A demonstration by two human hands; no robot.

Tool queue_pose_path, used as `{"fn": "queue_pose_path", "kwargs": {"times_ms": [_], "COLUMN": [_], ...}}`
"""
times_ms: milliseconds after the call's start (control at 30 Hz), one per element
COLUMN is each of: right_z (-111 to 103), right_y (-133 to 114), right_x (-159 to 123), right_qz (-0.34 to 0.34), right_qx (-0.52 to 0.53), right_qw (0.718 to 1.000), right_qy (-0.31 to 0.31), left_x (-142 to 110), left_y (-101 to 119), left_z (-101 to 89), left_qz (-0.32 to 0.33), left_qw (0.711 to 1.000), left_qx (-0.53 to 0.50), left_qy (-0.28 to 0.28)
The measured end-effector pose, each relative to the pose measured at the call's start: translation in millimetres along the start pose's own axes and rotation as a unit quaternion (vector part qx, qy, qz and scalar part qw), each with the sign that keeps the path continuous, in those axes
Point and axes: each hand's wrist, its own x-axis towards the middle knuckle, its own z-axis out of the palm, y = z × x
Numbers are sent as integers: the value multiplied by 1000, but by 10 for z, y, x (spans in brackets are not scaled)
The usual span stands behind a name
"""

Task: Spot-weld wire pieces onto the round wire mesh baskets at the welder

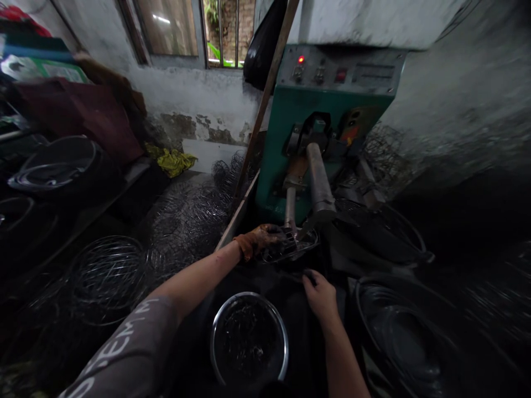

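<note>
My left hand point(265, 236), in a dirty brown-orange glove, is closed on the left side of a small wire frame point(296, 249). The frame lies under the two metal arms point(321, 182) of a green spot welder point(332, 102), at the tip of the thinner arm. Lower and to the right, my bare right hand point(321, 293) has its thumb and fingers pinched together, apart from the frame. What it holds, if anything, is too dark to make out. Between my forearms stands a round metal-rimmed bowl point(250, 345) with small wire pieces inside.
Tangled wire racks point(110, 276) are heaped on the floor at left. A large dark basin point(406, 337) stands at right, another round tub point(381, 232) behind it. A wooden post point(265, 105) leans beside the welder, whose red lamp point(301, 59) is lit. Black pots point(62, 166) stand at far left.
</note>
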Motion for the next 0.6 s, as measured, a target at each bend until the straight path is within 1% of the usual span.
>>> {"fn": "queue_pose_path", "kwargs": {"times_ms": [133, 300, 467, 600], "right_z": [-2, -8, -10, -2], "right_y": [-23, -18, 20, 24], "right_x": [0, 5, 7, 6], "right_qz": [2, 3, 6, 8], "right_qx": [6, -7, -6, -5], "right_qw": [1000, 1000, 1000, 1000], "right_qy": [14, 12, 6, 7], "left_x": [49, 112, 77, -9], "left_y": [-52, -102, -103, -86], "left_z": [-26, -24, -27, -4], "left_qz": [-26, -39, -16, -4], "left_qw": [999, 997, 999, 1000], "left_qx": [-41, -59, -46, -25], "left_qy": [21, -10, 12, 8]}}
